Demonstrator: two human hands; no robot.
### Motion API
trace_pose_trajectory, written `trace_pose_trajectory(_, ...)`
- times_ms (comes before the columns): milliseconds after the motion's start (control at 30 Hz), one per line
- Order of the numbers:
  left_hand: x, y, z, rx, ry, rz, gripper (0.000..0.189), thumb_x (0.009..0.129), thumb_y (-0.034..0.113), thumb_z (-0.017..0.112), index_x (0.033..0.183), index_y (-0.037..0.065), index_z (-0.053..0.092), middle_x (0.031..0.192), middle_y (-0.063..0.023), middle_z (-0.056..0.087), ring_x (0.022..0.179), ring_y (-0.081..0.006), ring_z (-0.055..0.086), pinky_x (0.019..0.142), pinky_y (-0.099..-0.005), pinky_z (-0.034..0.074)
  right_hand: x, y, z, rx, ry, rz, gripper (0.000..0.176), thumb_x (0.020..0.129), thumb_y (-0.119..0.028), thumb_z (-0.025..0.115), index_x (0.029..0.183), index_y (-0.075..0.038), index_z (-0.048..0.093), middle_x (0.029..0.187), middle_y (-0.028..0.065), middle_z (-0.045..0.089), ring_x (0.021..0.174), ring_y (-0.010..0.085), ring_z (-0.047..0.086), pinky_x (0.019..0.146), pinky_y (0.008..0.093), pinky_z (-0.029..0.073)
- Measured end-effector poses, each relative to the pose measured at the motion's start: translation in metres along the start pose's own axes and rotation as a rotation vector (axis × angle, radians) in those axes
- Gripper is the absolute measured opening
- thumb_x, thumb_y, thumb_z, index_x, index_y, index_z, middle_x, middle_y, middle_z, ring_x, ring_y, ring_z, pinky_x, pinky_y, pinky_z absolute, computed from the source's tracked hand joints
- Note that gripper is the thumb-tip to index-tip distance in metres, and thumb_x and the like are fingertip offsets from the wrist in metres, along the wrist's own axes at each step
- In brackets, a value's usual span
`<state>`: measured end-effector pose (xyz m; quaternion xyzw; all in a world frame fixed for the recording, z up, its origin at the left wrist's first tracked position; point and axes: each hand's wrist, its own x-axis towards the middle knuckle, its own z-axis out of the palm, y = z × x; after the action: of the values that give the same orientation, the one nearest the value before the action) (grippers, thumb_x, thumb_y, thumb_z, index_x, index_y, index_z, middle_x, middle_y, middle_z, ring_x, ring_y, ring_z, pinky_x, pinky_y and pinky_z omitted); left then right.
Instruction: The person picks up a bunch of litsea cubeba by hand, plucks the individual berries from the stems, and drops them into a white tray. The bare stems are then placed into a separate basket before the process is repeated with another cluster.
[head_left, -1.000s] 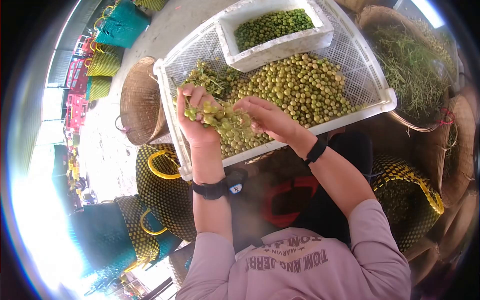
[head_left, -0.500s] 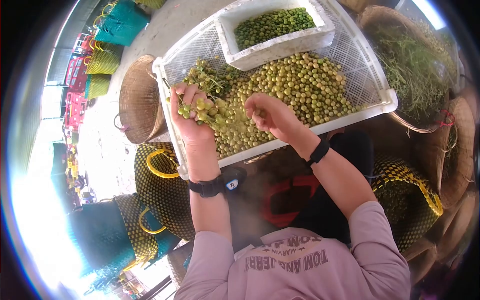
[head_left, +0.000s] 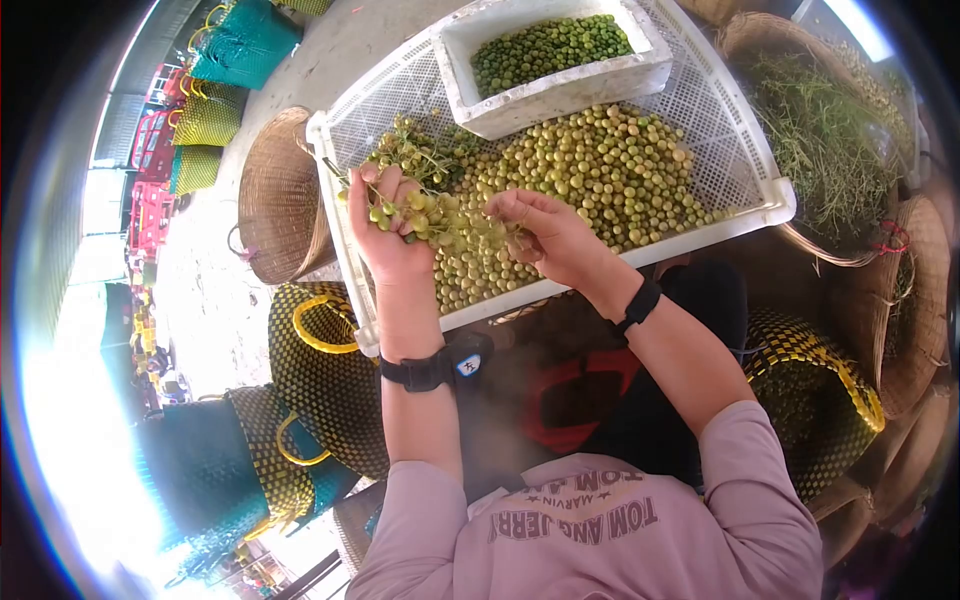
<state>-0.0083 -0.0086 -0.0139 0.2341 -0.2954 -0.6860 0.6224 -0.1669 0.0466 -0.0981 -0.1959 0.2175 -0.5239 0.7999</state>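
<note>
My left hand point(head_left: 390, 245) is closed around a sprig of small round yellow-green fruits point(head_left: 430, 215), above the left part of a white perforated tray point(head_left: 365, 110). To its right, my right hand point(head_left: 555, 240) has its thumb and fingers pinched at the sprig's thin stem ends; what exactly lies between the fingertips is too small to make out. Loose yellowish fruits point(head_left: 610, 165) cover much of the tray below both hands. Beyond the left hand lies a heap of fruit still on stems point(head_left: 420, 150).
A white foam box point(head_left: 560, 105) of smaller dark green fruits stands at the tray's far side. Woven black-and-yellow baskets point(head_left: 320, 375) flank my legs. A wicker basket point(head_left: 275, 200) stands left; another basket holds green stems point(head_left: 820, 140) at right.
My right hand's fingers have come to the sprig's stem ends. My left hand has shifted very slightly, still holding the sprig.
</note>
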Motion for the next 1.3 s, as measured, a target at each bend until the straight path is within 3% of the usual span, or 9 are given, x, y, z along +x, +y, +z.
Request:
trace_pose_trajectory(133,0.003,-0.004,0.001,0.094,0.143,0.038,0.017,0.096,0.029,0.048,0.086,0.015,0.050,0.067,0.0065,0.039,0.056,-0.0033,0.032,0.043,-0.0195,0.018,-0.002,-0.004,-0.002,0.093,-0.018,0.045,0.021,0.096,-0.028,0.054,0.098,-0.008,0.061,0.071,-0.0059,0.048,0.055,0.0032,0.037,0.048,0.0175,0.029)
trace_pose_trajectory(233,0.007,-0.002,0.003,0.019,0.216,0.088,0.017,0.097,0.024,0.047,0.083,0.014,0.050,0.065,0.0058,0.037,0.052,-0.0027,0.027,0.045,-0.0170,0.022,0.001,-0.004,-0.009,0.189,0.038,0.057,0.022,0.097,-0.028,0.052,0.099,-0.008,0.060,0.072,-0.0044,0.051,0.057,0.0040,0.040,0.048,0.0178,0.030)
trace_pose_trajectory(433,0.003,-0.001,0.028,0.036,0.537,0.123,0.019,0.096,0.027,0.045,0.083,0.014,0.050,0.071,0.0040,0.049,0.060,-0.0090,0.045,0.054,-0.0236,0.037,0.002,0.001,-0.002,0.136,0.152,0.115,0.020,0.096,-0.026,0.052,0.101,-0.008,0.057,0.079,0.0006,0.054,0.057,0.0053,0.042,0.045,0.0185,0.031)
trace_pose_trajectory(567,0.006,-0.002,-0.020,-0.090,0.058,-0.005,0.019,0.096,0.028,0.044,0.084,0.015,0.051,0.073,0.0030,0.052,0.064,-0.0096,0.048,0.056,-0.0250,0.039,0.005,0.009,0.002,0.101,0.062,0.122,0.023,0.096,-0.025,0.053,0.109,-0.007,0.058,0.081,0.0017,0.054,0.055,0.0049,0.042,0.041,0.0179,0.028)
trace_pose_trajectory(633,0.002,-0.012,0.005,0.057,0.404,0.027,0.020,0.095,0.030,0.046,0.084,0.015,0.052,0.074,0.0035,0.052,0.061,-0.0094,0.047,0.056,-0.0248,0.040,0.005,0.009,0.003,0.150,0.051,0.154,0.026,0.096,-0.026,0.053,0.112,-0.006,0.058,0.081,0.0019,0.055,0.054,0.0047,0.042,0.040,0.0177,0.027)
trace_pose_trajectory(667,0.000,-0.018,0.022,0.117,0.562,0.040,0.024,0.092,0.036,0.052,0.077,0.018,0.054,0.059,0.0069,0.040,0.051,-0.0062,0.036,0.049,-0.0212,0.033,0.005,0.011,0.001,0.157,0.011,0.115,0.028,0.096,-0.026,0.052,0.114,-0.006,0.058,0.080,0.0018,0.054,0.054,0.0045,0.042,0.041,0.0175,0.027)
trace_pose_trajectory(800,0.000,-0.020,0.009,0.112,0.452,0.004,0.023,0.091,0.037,0.053,0.080,0.017,0.054,0.060,0.0070,0.040,0.053,-0.0062,0.037,0.051,-0.0211,0.035,0.006,0.015,-0.006,0.105,-0.041,0.018,0.031,0.096,-0.028,0.052,0.116,-0.005,0.057,0.078,0.0008,0.052,0.054,0.0041,0.040,0.041,0.0178,0.026)
trace_pose_trajectory(1100,0.006,-0.004,0.014,0.115,0.676,0.113,0.026,0.093,0.037,0.050,0.083,0.013,0.054,0.079,-0.0020,0.060,0.071,-0.0153,0.058,0.069,-0.0328,0.051,0.004,0.004,-0.017,0.275,-0.025,0.061,0.020,0.096,-0.022,0.051,0.106,-0.007,0.059,0.077,0.0015,0.056,0.056,0.0034,0.043,0.043,0.0170,0.027)
trace_pose_trajectory(1300,0.007,-0.005,-0.002,0.134,0.619,0.082,0.029,0.092,0.039,0.050,0.085,0.012,0.055,0.070,0.0011,0.052,0.067,-0.0136,0.053,0.066,-0.0318,0.048,0.002,0.006,-0.001,0.154,0.000,0.074,0.020,0.095,-0.023,0.053,0.105,-0.007,0.062,0.081,0.0030,0.060,0.054,0.0029,0.042,0.041,0.0158,0.027)
